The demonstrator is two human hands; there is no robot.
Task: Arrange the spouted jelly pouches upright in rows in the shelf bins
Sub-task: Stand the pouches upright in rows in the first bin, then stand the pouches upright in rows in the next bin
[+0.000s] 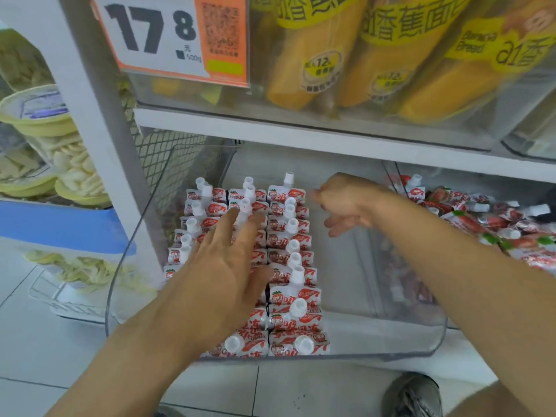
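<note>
Red-and-white spouted jelly pouches (290, 254) stand upright in three rows in the left part of a clear plastic shelf bin (433, 329). My left hand (224, 266) lies flat on the left and middle rows, fingers straight, one white spout poking up between two fingers. My right hand (346, 203) hovers over the bin's bare right part with fingers loosely curled, holding nothing. More of the same pouches (493, 221) lie in a loose heap in the neighbouring bin on the right.
A white shelf board (270, 130) runs close above the bin, carrying a clear bin of yellow banana bread packs (376, 61) and a price sign (156, 34). Tubs of pale snacks (60, 164) stand at left. My shoe (415, 395) is on the tiled floor.
</note>
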